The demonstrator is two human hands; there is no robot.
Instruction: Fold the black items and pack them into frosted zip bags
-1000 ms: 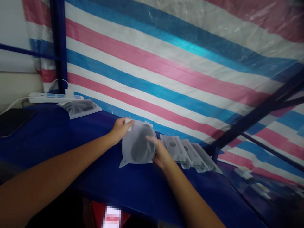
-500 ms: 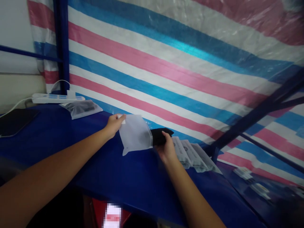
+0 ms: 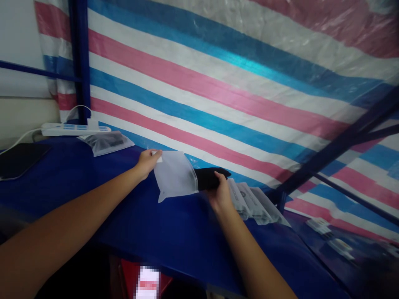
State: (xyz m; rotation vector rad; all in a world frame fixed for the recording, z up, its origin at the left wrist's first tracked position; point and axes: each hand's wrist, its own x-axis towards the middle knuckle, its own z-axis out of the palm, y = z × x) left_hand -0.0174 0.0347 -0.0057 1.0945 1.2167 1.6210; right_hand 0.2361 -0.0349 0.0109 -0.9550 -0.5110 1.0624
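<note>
Between my hands is a frosted plastic zip bag (image 3: pixel 176 174), held above the blue table. My left hand (image 3: pixel 148 163) pinches its far left corner, where a small white label shows under the thumb. A folded black cloth item (image 3: pixel 207 178) sticks out of the bag's right-hand mouth; its exact kind cannot be told. My right hand (image 3: pixel 222 192) grips that black item, thumb on top and fingers underneath. How much of it lies inside the bag is hard to see through the cloudy plastic. Just right of my right hand lie several filled bags (image 3: pixel 254 203) with printed lettering, overlapping in a row.
At the back left, another filled bag (image 3: pixel 109 142) lies before a white power strip (image 3: pixel 75 129). A dark tablet-like slab (image 3: pixel 23 160) rests at the left edge. Striped plastic sheeting (image 3: pixel 218 91) closes off the back. White plugs (image 3: pixel 319 226) lie at right.
My left hand and the bag have shifted slightly left, while my right hand has moved slightly right with the black item. A little more of the black item shows outside the bag.
</note>
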